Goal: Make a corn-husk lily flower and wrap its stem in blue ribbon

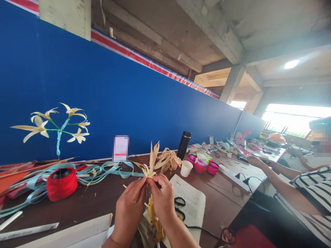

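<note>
A pale cream flower, its thin petals spread like dried husk, is pinched between my two hands above the table. My left hand has its fingertips closed at the flower's base. From the other side, my right hand grips the same base, thumb and fingers pressed together. Under my hands lies a yellow glue gun, partly hidden by my right wrist. Black scissor handles rest on a printed sheet just to the right. Behind the flower is a bundle of dried husks.
At left, a finished flower stem stands in a red ribbon roll, near blue ribbon. A white cup, pink-rimmed tubs and a black flask stand behind. A power strip and a co-worker's arm are at right.
</note>
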`<state>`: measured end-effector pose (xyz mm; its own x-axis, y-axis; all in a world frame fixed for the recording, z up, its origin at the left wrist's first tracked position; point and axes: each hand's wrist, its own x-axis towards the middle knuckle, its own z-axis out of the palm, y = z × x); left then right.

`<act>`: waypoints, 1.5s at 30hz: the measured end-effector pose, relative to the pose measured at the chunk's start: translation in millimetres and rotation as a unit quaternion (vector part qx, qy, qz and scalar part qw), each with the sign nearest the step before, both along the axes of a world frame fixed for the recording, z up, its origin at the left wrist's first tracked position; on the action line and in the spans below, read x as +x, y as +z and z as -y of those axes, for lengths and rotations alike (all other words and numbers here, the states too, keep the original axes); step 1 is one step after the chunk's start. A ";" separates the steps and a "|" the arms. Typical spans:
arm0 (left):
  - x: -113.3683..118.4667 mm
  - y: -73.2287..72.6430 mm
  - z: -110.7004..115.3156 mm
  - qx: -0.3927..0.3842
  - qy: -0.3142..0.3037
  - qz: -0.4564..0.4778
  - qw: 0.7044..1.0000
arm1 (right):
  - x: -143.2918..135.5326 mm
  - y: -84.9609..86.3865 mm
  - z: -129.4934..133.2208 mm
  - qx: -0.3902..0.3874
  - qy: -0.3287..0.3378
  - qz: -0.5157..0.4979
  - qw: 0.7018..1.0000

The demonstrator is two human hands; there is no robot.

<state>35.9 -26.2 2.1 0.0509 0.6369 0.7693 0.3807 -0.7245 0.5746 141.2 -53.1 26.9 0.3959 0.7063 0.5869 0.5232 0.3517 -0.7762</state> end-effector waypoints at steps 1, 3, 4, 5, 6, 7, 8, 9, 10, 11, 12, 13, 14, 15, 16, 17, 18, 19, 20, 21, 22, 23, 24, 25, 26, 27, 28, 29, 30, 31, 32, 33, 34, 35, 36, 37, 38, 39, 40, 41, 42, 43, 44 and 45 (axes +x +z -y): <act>0.3 0.3 0.5 0.004 0.000 -0.004 1.000 | -0.2 0.7 0.7 0.002 -0.001 0.003 1.000; 0.8 0.6 1.7 0.015 0.002 -0.011 1.000 | -0.5 0.9 1.4 0.004 -0.002 0.006 1.000; 1.2 0.5 2.2 0.020 0.003 -0.015 1.000 | -0.6 0.5 1.5 0.005 -0.005 0.007 1.000; 1.6 -0.1 2.6 0.024 0.005 -0.018 1.000 | -0.7 -0.2 1.4 0.005 -0.008 0.008 1.000; 2.0 -1.1 2.6 0.028 0.008 -0.021 0.999 | -0.7 -1.0 1.2 0.004 -0.010 0.010 1.000; 2.4 -2.7 2.4 0.032 0.010 -0.027 0.999 | -0.8 -1.9 1.0 0.002 -0.014 0.012 1.000; 2.8 -4.8 1.8 0.038 0.014 -0.032 0.999 | -0.9 -2.8 0.7 -0.001 -0.018 0.015 1.000; 3.1 -7.2 1.0 0.045 0.020 -0.037 0.998 | -1.0 -3.6 0.4 -0.004 -0.021 0.018 1.000; 3.4 -9.7 0.1 0.052 0.026 -0.042 0.997 | -1.2 -4.4 0.2 -0.008 -0.025 0.020 0.999; 3.6 -12.2 -0.8 0.060 0.029 -0.048 0.997 | -1.5 -5.0 0.0 -0.011 -0.028 0.022 0.999; 3.8 -14.3 -1.6 0.068 0.030 -0.055 0.996 | -1.7 -5.5 -0.2 -0.013 -0.032 0.024 0.999; 3.9 -15.9 -2.0 0.073 0.031 -0.060 0.995 | -1.8 -5.9 -0.4 -0.013 -0.035 0.026 0.999; 3.9 -17.1 -2.1 0.078 0.028 -0.067 0.994 | -1.9 -6.1 -0.5 -0.013 -0.037 0.026 0.999; 4.0 -17.7 -1.9 0.080 0.025 -0.073 0.994 | -1.7 -6.3 -0.6 -0.013 -0.039 0.025 0.999; 4.1 -17.9 -1.5 0.083 0.023 -0.079 0.993 | -1.4 -6.3 -0.6 -0.011 -0.039 0.021 0.999; 4.2 -17.8 -1.1 0.085 0.022 -0.083 0.993 | -0.9 -6.2 -0.5 -0.009 -0.036 0.017 0.999; 4.5 -17.7 -0.6 0.087 0.022 -0.088 0.992 | -0.1 -6.0 -0.2 -0.007 -0.032 0.012 0.999; 4.7 -17.7 -0.3 0.089 0.022 -0.092 0.992 | 0.7 -5.8 0.2 -0.003 -0.026 0.008 1.000; 5.0 -17.8 -0.2 0.091 0.020 -0.096 0.991 | 1.7 -5.5 0.9 0.000 -0.019 0.006 1.000; 5.3 -18.1 -0.2 0.092 0.017 -0.099 0.991 | 2.6 -5.2 1.6 0.003 -0.013 0.004 1.000; 5.5 -18.6 -0.3 0.092 0.014 -0.101 0.991 | 3.6 -4.9 2.5 0.006 -0.007 0.004 1.000; 5.6 -19.0 -0.5 0.089 0.010 -0.103 0.991 | 4.6 -4.5 3.4 0.008 -0.001 0.005 1.000; 5.6 -19.4 -0.7 0.085 0.006 -0.102 0.991 | 5.5 -4.0 4.3 0.009 0.004 0.006 1.000; 5.5 -19.5 -0.8 0.079 0.002 -0.100 0.992 | 6.3 -3.4 5.2 0.009 0.011 0.008 1.000; 5.3 -19.4 -0.8 0.072 -0.003 -0.096 0.993 | 7.2 -2.7 6.1 0.010 0.017 0.010 1.000; 4.9 -18.9 -0.8 0.066 -0.009 -0.090 0.994 | 8.0 -2.0 6.9 0.010 0.024 0.011 1.000; 4.6 -18.1 -0.6 0.060 -0.016 -0.082 0.995 | 8.9 -1.2 7.6 0.011 0.031 0.013 0.999; 4.3 -17.0 -0.5 0.055 -0.023 -0.072 0.996 | 9.8 -0.4 8.4 0.011 0.036 0.013 0.999; 4.0 -15.7 -0.3 0.052 -0.032 -0.062 0.996 | 10.9 0.5 9.2 0.011 0.040 0.012 0.999; 3.9 -14.4 -0.1 0.049 -0.042 -0.051 0.997 | 12.0 1.4 10.0 0.010 0.043 0.011 0.999; 3.9 -13.1 0.0 0.045 -0.053 -0.039 0.997 | 13.1 2.3 10.7 0.010 0.047 0.009 0.999; 4.1 -12.1 -0.1 0.041 -0.064 -0.028 0.997 | 14.4 3.3 11.5 0.010 0.048 0.006 0.999; 4.3 -11.4 -0.3 0.036 -0.074 -0.017 0.996 | 15.7 4.2 12.1 0.010 0.050 0.004 0.999; 4.5 -11.1 -0.6 0.030 -0.084 -0.006 0.996 | 17.1 5.0 12.6 0.010 0.052 0.001 0.999; 4.8 -11.2 -1.0 0.024 -0.091 0.003 0.996 | 18.4 5.7 13.1 0.010 0.054 -0.003 0.998; 5.0 -11.6 -1.5 0.017 -0.097 0.010 0.995 | 19.6 6.1 13.4 0.008 0.057 -0.008 0.998; 5.1 -12.4 -2.0 0.013 -0.103 0.015 0.995 | 20.7 6.2 13.6 0.005 0.060 -0.015 0.998; 5.2 -13.4 -2.4 0.009 -0.107 0.018 0.994 | 21.5 6.1 13.7 0.001 0.064 -0.025 0.998; 5.2 -14.5 -2.8 0.007 -0.110 0.019 0.994 | 22.0 5.8 13.5 -0.005 0.071 -0.038 0.997; 5.1 -15.7 -3.0 0.007 -0.114 0.020 0.993 | 22.0 5.3 13.0 -0.011 0.077 -0.055 0.995; 5.1 -16.7 -3.2 0.008 -0.118 0.021 0.993 | 21.5 4.9 12.3 -0.016 0.084 -0.075 0.994; 5.0 -17.5 -3.1 0.008 -0.124 0.020 0.992 | 20.6 4.4 11.4 -0.020 0.089 -0.100 0.991; 5.0 -17.9 -2.9 0.008 -0.130 0.020 0.991 | 19.2 4.0 10.3 -0.022 0.094 -0.132 0.987; 5.1 -18.0 -2.5 0.007 -0.137 0.019 0.990 | 17.5 3.6 9.0 -0.023 0.098 -0.171 0.980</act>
<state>40.9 -23.7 -15.9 0.1907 0.5922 0.7829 0.1472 -0.8057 0.5737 158.7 -62.1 30.5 0.4178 0.8115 0.4086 0.1554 0.3792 -0.9122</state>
